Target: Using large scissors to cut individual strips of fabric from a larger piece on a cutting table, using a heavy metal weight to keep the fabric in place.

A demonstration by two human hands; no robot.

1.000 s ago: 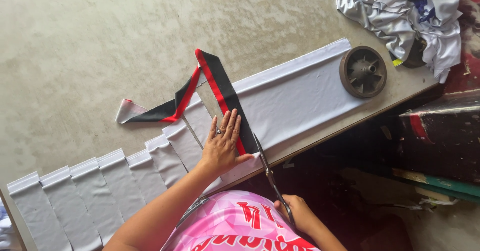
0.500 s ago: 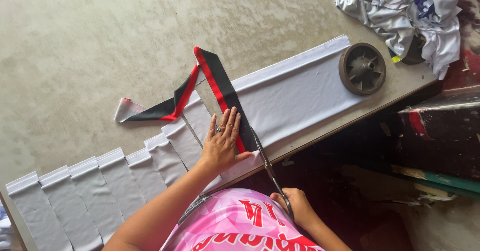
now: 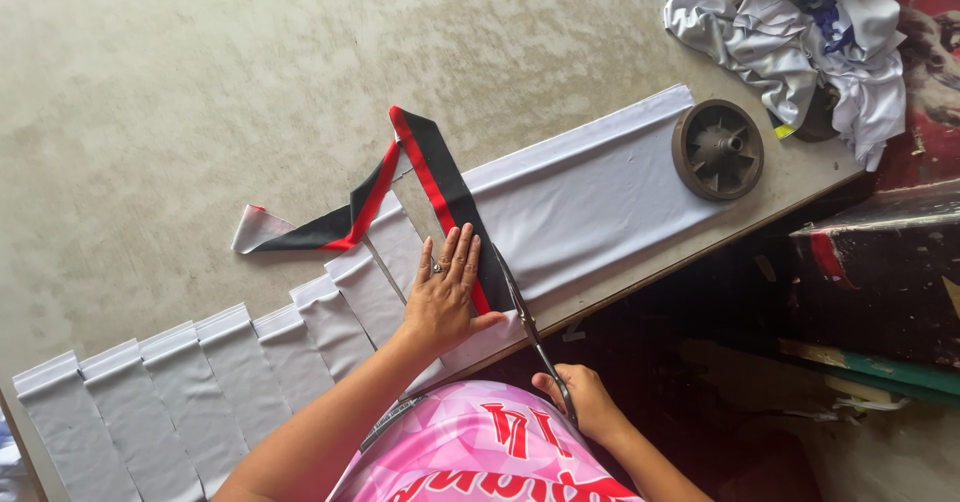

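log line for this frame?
left hand flat on black-and-red strip | right hand holds scissors, blades at white fabric | cut pieces lie left

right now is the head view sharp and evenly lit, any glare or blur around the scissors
Head view: soft, even daylight, no glare; the scissors and left hand are sharp; only faint shadows fall beside the black-and-red strip; below the table edge it is dark, the right hand dimmer.
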